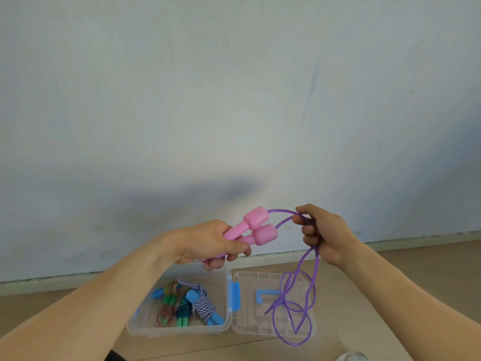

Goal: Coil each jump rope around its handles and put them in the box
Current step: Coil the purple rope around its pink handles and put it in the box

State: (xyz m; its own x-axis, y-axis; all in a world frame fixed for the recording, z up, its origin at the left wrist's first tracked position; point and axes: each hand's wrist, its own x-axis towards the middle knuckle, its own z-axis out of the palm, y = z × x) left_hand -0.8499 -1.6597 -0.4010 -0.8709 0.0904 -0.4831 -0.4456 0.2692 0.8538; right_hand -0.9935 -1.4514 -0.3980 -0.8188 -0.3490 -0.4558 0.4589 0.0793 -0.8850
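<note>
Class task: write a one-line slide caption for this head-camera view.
Left hand grips pink handles; right hand holds purple rope above open clear box.

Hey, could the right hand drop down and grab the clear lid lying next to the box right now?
Probably not yet. The right hand is pinching the purple rope, whose loose loops hang over the clear lid. The lid itself lies uncovered otherwise, so freeing the fingers would likely open the way.

Left hand (208, 243) grips both pink handles (256, 227) side by side. Right hand (322, 233) pinches purple rope (299, 295), loops dangling over clear lid (250, 303). Open clear box (182, 327) on floor holds blue-handled rope (205, 306), green-handled ropes (170, 299).
</note>
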